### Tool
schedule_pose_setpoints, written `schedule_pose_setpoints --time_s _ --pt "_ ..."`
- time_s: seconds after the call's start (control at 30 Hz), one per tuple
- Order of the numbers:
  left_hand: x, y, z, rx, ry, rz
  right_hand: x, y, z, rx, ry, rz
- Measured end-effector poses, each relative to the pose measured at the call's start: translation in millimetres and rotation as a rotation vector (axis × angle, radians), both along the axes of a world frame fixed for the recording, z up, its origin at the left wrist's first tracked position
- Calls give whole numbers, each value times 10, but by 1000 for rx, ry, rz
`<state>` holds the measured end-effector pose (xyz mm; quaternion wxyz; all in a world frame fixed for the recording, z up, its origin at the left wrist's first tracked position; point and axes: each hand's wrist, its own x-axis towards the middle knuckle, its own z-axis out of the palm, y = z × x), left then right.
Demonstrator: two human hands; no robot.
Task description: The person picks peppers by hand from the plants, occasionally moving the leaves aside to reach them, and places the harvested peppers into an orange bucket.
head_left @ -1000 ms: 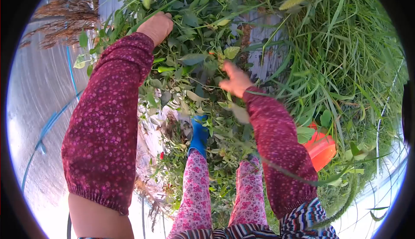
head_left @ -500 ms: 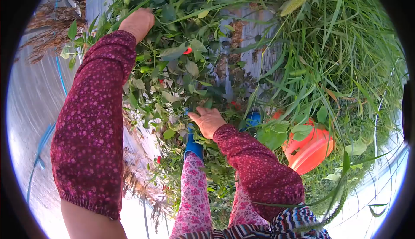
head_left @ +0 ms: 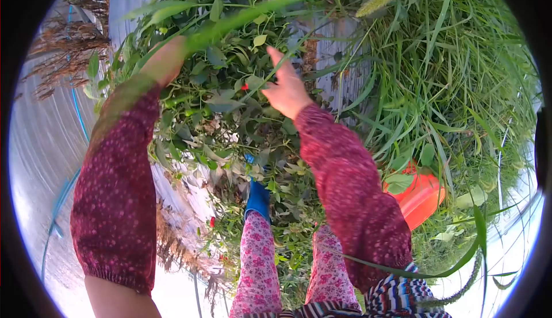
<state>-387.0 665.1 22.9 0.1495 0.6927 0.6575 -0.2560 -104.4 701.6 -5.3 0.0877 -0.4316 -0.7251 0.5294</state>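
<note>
My left hand (head_left: 167, 60), smeared by motion, reaches into the leafy plants (head_left: 221, 102) at the upper left. Leaves and a blurred grass blade (head_left: 247, 20) cover its fingers, so what it holds, if anything, is hidden. Over the same plants, my right hand (head_left: 288, 91) is open, its fingers apart, with nothing seen in it. Just left of it a small red fruit (head_left: 245, 87), perhaps a pepper, shows among the leaves. Lower down, another red fruit (head_left: 212, 221) sits at the edge of the foliage.
An orange-red plastic container (head_left: 422, 197) stands in tall grass (head_left: 443, 82) on the right. Plastic sheeting (head_left: 46, 140) with a blue cord (head_left: 79, 108) runs along the left, beside dry brown stalks (head_left: 66, 45). My blue boot (head_left: 257, 198) stands among the plants.
My right hand has moved up and away from the lower foliage, its fingers now spread. My left hand has shifted slightly left and down. A grass blade has swung across the upper view.
</note>
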Motion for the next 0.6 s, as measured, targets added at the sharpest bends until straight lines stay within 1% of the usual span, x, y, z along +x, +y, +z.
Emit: schedule_pose_setpoints --time_s 0.07,0.1,0.13,0.17,0.2,0.23,0.27,0.3,0.33,0.37,0.4,0.47,0.5,0.53,0.57,0.6 --pt "23 -108 54 -20 -74 -77 -294 -101 -185 36 -38 7" --pt "173 -203 215 153 -492 123 -377 -134 -212 -18 -21 -15" --pt "322 -246 371 277 -398 6 -428 -161 -233 -71 0 -32" --pt "468 -251 513 406 -296 -105 -457 -180 -238 -68 8 -24" --pt "666 -236 624 512 -330 -197 -465 -235 -228 -30 8 -25" --pt "918 -223 784 551 -367 -271 -472 -311 -228 -2 4 -24" --pt "1086 -184 826 598 -522 -338 -493 -399 -394 -11 9 -6" --pt "1202 -104 612 564 -643 -321 -505 -504 -676 162 -46 171" --pt "1310 -42 441 502 -655 -250 -515 -547 -837 344 -103 345" --pt "1280 80 -231 436 -748 -150 -519 -500 -618 276 -201 280" --pt "1274 166 -287 446 -747 -135 -502 -418 -488 281 -202 295" --pt "1332 275 -326 188 -407 43 -381 -328 -379 137 -183 442" --pt "1329 262 -395 181 -413 47 -329 -375 -399 225 -92 335" --pt "1320 248 -446 248 -363 80 -250 -400 -389 219 -98 337" --pt "1291 240 -501 315 -310 110 -176 -398 -302 195 32 295" --pt "1239 263 -526 314 -313 108 -85 -389 -250 175 164 251"
